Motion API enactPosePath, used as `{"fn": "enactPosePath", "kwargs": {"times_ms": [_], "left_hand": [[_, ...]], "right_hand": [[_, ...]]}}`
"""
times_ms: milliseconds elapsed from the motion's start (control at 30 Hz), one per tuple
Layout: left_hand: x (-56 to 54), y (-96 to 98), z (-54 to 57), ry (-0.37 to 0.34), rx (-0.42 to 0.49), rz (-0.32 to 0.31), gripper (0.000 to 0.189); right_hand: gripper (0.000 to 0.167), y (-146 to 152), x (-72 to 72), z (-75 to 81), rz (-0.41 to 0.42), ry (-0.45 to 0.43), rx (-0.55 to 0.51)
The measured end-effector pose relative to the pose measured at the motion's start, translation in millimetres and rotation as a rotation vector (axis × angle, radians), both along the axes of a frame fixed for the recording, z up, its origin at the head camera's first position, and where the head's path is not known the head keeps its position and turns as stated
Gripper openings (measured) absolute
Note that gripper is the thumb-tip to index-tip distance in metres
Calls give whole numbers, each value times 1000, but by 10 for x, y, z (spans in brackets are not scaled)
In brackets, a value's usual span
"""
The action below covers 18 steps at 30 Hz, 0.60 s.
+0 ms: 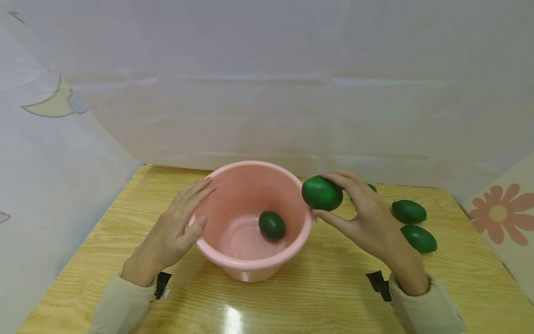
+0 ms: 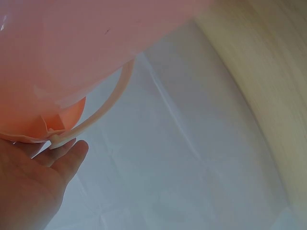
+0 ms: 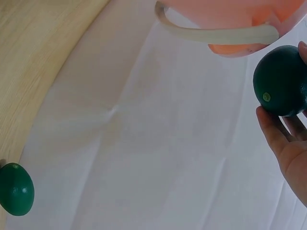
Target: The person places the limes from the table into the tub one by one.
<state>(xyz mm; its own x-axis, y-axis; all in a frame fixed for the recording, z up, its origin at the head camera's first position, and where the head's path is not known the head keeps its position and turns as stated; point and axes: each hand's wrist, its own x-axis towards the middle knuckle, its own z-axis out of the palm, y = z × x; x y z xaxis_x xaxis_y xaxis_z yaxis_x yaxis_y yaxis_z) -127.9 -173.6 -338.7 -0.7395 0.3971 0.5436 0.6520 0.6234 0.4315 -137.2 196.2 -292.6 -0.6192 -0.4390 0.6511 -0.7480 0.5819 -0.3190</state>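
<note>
A pink plastic bucket (image 1: 250, 260) stands upright on the table, one dark green avocado (image 1: 272, 226) lying at its bottom. My left hand (image 1: 173, 227) rests against the left rim, its fingers stretched across it; in the left wrist view those fingertips lie beside the bucket's pale handle (image 2: 108, 103). Between thumb and fingers, my right hand (image 1: 371, 218) holds another smooth green avocado (image 1: 322, 193) just outside the right rim. The right wrist view shows a small pale stem mark on this held avocado (image 3: 278, 84).
Right of the bucket, two more avocados (image 1: 409, 211) lie on the wooden table (image 1: 325, 287), and a green piece (image 1: 372, 188) shows behind my right hand. Pale sheeting (image 1: 258, 120) rises behind the table and at both sides, printed with a moon and a flower.
</note>
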Motion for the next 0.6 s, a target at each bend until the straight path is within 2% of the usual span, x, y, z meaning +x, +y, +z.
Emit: {"fn": "enactPosePath", "kwargs": {"times_ms": [167,400,600], "left_hand": [[4,-2,3,0,-4,3,61],[5,-2,4,-2,-7,9,60],[5,-3,7,1,-6,10,60]], "right_hand": [[78,-68,-25,11,51,15,-6],[63,-147,-59,9,124,50,-34],[60,-229,-64,45,148,59,-36]]}}
